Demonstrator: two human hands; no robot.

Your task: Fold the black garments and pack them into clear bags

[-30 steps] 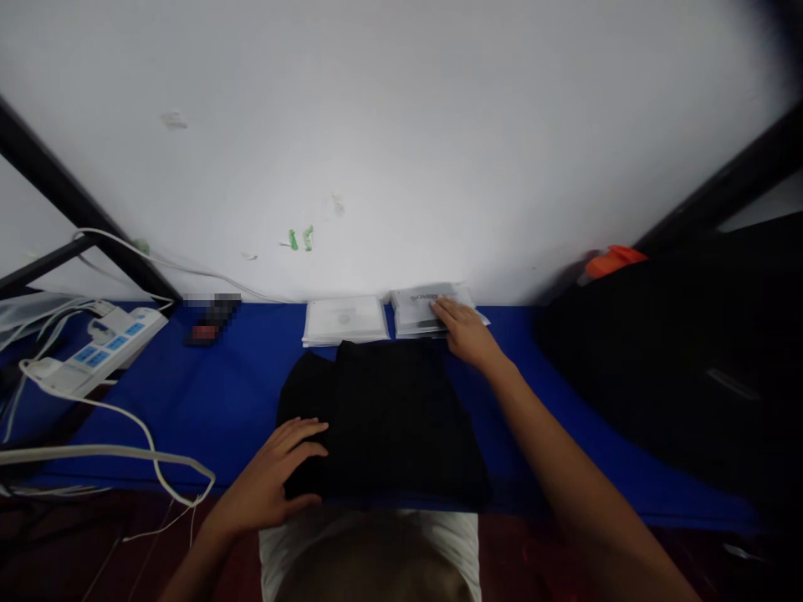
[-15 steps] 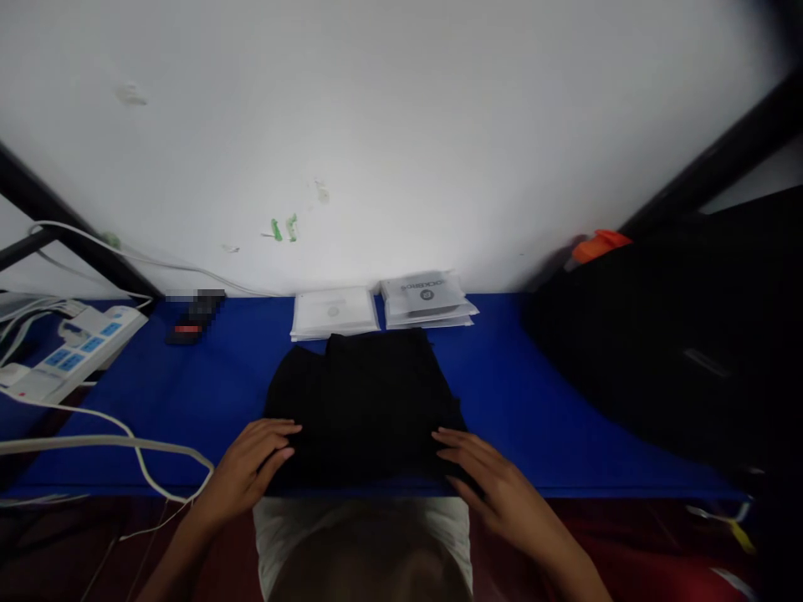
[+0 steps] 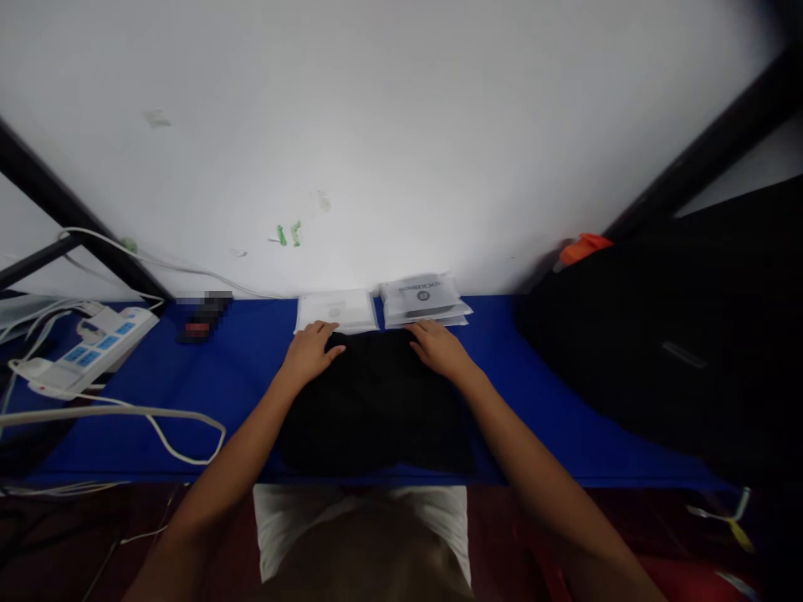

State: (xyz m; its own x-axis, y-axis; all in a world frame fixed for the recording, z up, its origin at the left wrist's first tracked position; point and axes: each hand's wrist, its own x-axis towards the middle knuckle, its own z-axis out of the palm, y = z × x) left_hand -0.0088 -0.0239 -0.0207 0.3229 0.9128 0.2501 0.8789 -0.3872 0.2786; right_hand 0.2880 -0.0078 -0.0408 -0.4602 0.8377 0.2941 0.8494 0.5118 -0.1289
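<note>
A folded black cloth garment [image 3: 376,410] lies on the blue table in front of me; it is too dark to make out its kind. My left hand [image 3: 309,351] rests at its far left corner, thumb spread from the fingers. Across from it, my right hand [image 3: 440,347] touches the far right corner with fingers stretched out. Just beyond my left fingertips is a white plastic pouch [image 3: 339,308]. A small stack of frosted zip bags [image 3: 427,297] with dark lettering lies past my right fingertips.
On the left are a white power strip [image 3: 94,351], looping white cables [image 3: 181,411] and a blurred-out dark object [image 3: 206,318]. A large black cloth heap or bag [image 3: 627,359] covers the right side, an orange item [image 3: 585,247] behind it. The white wall [image 3: 401,150] borders the table [image 3: 495,368].
Both hands have moved forward from the garment's near side corners to its far corners. The garment's outline looks straighter at the sides. The view has shifted slightly.
</note>
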